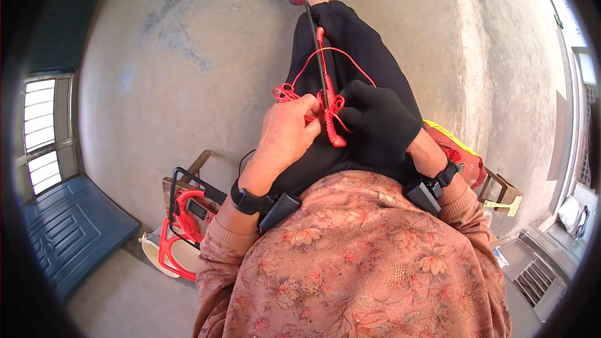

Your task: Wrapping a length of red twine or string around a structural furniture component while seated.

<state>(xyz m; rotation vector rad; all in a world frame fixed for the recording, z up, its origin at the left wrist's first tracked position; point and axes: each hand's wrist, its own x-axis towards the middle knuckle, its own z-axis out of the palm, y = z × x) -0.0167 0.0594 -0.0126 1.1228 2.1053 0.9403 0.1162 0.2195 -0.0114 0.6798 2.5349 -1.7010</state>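
both hands' grip holds red cord [330, 112] on black rod [318, 56]: left hand [285, 134], gloved right hand [379, 122].

Screens, packages, labels, signs only. We find one likely screen: small dark rectangular panel [198, 209] set in red-cased device, lower left, beside our left forearm, inside black wire frame [177, 200] with red cords. Panel grey-black, unlit; markings too small to tell. At right, yellow-and-red soft item [460, 150] beside our right wrist, partly hidden; we cannot tell whether package or bag. We find no labels or signs.
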